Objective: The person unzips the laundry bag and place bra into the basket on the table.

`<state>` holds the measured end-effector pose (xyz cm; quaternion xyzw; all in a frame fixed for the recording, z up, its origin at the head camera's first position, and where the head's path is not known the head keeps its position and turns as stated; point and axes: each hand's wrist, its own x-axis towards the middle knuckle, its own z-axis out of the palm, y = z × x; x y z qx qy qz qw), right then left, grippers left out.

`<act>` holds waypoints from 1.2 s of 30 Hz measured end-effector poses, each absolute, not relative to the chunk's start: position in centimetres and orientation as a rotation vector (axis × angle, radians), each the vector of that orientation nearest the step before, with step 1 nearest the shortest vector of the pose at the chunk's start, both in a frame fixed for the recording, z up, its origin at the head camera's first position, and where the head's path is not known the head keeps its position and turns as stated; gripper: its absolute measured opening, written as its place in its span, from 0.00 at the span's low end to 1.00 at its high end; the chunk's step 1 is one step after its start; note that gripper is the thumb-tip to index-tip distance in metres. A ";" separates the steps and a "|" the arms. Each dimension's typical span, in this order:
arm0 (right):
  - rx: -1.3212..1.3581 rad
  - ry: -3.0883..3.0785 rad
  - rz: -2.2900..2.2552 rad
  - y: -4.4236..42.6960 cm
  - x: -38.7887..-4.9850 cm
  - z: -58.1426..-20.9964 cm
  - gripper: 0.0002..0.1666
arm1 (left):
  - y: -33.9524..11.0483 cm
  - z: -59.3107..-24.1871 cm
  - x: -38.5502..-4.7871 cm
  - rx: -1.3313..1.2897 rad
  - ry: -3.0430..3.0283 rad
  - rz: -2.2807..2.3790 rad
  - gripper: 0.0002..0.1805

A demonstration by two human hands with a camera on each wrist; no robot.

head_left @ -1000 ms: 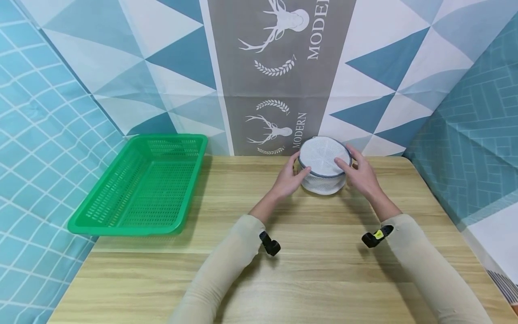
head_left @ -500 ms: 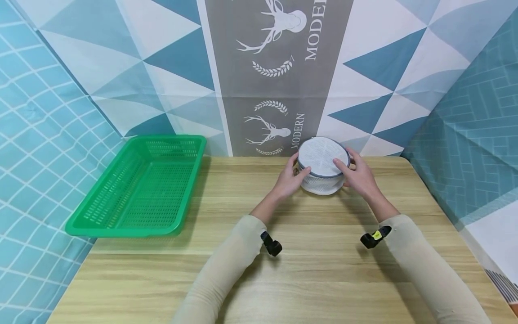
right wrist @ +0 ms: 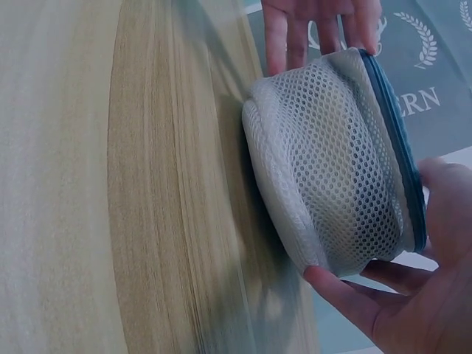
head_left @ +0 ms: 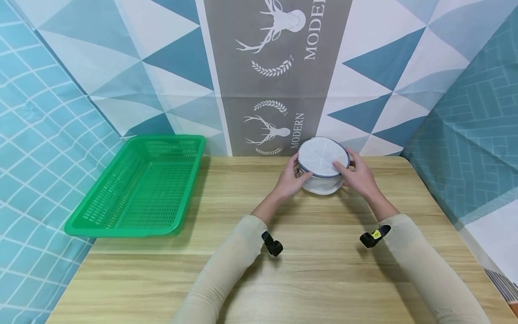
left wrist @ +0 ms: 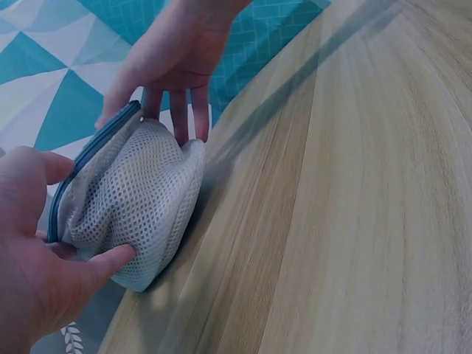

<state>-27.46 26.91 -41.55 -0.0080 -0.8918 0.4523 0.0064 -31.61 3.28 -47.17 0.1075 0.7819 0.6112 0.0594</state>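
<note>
A round white mesh laundry bag (head_left: 323, 156) with a grey-blue zip rim stands upright on the table near the back wall, its flat top facing up. My left hand (head_left: 288, 179) holds its left side, the thumb at the front of the rim. On the opposite side my right hand (head_left: 360, 177) grips it, with its thumb over the top edge. The left wrist view shows the bag's soft mesh side (left wrist: 151, 195) creased between both hands. In the right wrist view the mesh wall (right wrist: 324, 155) looks fuller. Some fingers are hidden behind the bag.
A green plastic basket (head_left: 184, 211) with perforated walls stands on the left of the wooden table (head_left: 315, 274). A patterned wall covering (head_left: 279, 85) rises directly behind the bag. Blue tiled sheets (head_left: 36, 148) flank the left side.
My left thumb has shifted slightly down along the front of the rim. The bag stays in place between both hands, and the head view has drifted a little.
</note>
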 end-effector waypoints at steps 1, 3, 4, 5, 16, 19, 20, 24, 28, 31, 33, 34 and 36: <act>-0.020 -2.792 1.409 26.9 -27.5 -41.5 0.55 | 3.2 -46.8 -31.2 0.327 2.369 1.858 0.53; -0.005 -2.794 1.391 26.9 -27.5 -41.5 0.53 | 3.0 -46.1 -30.5 0.331 2.356 1.873 0.52; 0.003 -2.794 1.383 26.8 -27.5 -41.4 0.53 | 2.9 -45.1 -29.7 0.324 2.342 1.875 0.52; 0.009 -2.793 1.378 26.8 -27.5 -41.4 0.52 | 2.9 -45.1 -29.6 0.322 2.344 1.877 0.52; 0.011 -2.783 1.364 26.8 -27.5 -41.5 0.52 | 2.7 -43.7 -28.6 0.341 2.339 1.880 0.51; 0.011 -2.773 1.365 26.7 -27.5 -41.6 0.52 | 2.5 -43.7 -28.6 0.341 2.346 1.881 0.51; 0.013 -2.770 1.361 26.7 -27.5 -41.6 0.52 | 2.5 -43.7 -28.6 0.339 2.347 1.882 0.51; 0.024 -2.756 1.354 26.5 -27.4 -41.7 0.51 | 2.4 -43.7 -28.5 0.337 2.343 1.895 0.51; 0.036 -2.748 1.354 26.5 -27.2 -41.9 0.51 | 2.3 -43.7 -28.5 0.341 2.351 1.892 0.51; 0.042 -2.748 1.351 26.5 -27.1 -42.0 0.51 | 2.2 -43.8 -28.4 0.349 2.358 1.876 0.51; 0.042 -2.748 1.346 26.5 -27.0 -42.0 0.51 | 2.1 -43.8 -28.3 0.357 2.354 1.870 0.51; 0.043 -2.749 1.344 26.5 -26.9 -42.0 0.52 | 2.0 -43.8 -28.3 0.359 2.351 1.867 0.51; 0.049 -2.747 1.346 26.5 -26.8 -42.1 0.52 | 1.9 -43.8 -28.2 0.364 2.340 1.871 0.51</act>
